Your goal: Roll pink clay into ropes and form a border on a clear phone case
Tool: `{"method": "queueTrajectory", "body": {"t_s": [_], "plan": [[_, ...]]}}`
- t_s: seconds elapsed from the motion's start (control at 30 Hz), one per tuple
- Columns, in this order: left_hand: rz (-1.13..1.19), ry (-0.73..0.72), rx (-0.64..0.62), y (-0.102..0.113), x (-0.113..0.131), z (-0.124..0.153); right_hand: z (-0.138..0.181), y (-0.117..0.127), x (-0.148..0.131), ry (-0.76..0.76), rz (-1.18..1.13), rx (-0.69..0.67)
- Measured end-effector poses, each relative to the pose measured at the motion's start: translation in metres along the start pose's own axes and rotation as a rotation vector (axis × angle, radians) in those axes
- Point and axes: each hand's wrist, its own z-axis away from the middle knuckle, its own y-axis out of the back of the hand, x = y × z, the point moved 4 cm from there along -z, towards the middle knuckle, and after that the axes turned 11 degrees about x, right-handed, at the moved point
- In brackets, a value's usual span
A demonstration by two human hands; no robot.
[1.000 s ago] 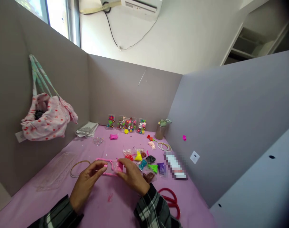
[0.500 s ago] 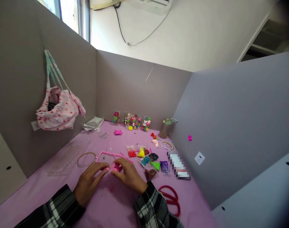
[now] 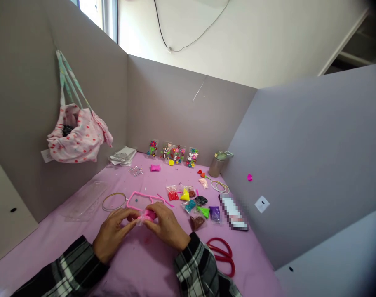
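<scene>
Between both hands is a small pink packet of clay (image 3: 150, 214) in clear plastic. My left hand (image 3: 115, 231) pinches its left end, where the wrapper shows. On its right side my right hand (image 3: 168, 227) grips the pink lump with thumb and fingers. Just beyond the hands lies a pink glasses-shaped frame (image 3: 137, 193), partly hidden by my right fingers. A gold-coloured hoop (image 3: 104, 202) rests near my left hand. To the right are small bags of clay: red (image 3: 173, 196), yellow (image 3: 184, 194), blue (image 3: 190, 206), green (image 3: 203, 211), purple (image 3: 215, 214) and brown (image 3: 196, 222).
Red-handled scissors (image 3: 233, 264) lie beside my right sleeve. A phone (image 3: 234, 212) sits at the right, with a bottle (image 3: 217, 165) behind it. Flower sticker packs (image 3: 175, 153) line the back panel. A clear plastic tray (image 3: 85, 202) is at left, below a hanging cloth bag (image 3: 78, 138).
My hands have drawn closer together, and more clear wrapper shows between them. The view has tilted slightly downward.
</scene>
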Motion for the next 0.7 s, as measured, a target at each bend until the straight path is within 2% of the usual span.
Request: {"method": "queueTrajectory", "body": {"t_s": [0.23,0.4,0.57,0.7], "plan": [[0.163,0.151,-0.038,0.0,0.005,-0.001,0.001,-0.004,0.0,0.029,0.023,0.02],[0.208,0.232,0.082,-0.001,-0.003,-0.004,0.002,-0.006,0.0,0.069,0.052,0.01],[0.319,0.302,-0.109,-0.011,-0.002,-0.003,0.001,-0.007,-0.004,0.159,0.148,0.038],[0.351,0.326,-0.089,-0.007,-0.004,-0.005,0.001,-0.007,-0.008,0.174,0.148,0.04]]}}
